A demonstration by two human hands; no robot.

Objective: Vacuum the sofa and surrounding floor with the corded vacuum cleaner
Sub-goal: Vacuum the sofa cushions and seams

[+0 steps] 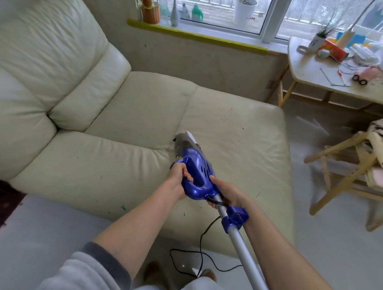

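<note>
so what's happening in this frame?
A person is vacuuming a cream leather sofa. The left hand grips the handle of the blue corded vacuum cleaner; the right hand holds it where the silver tube joins. The nozzle sits near the seat seam. The black cord trails to the floor.

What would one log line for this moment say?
step: vacuuming sofa seat | left hand: grips vacuum handle | right hand: holds its pole | nozzle: on sofa | cord: trails to floor
</note>
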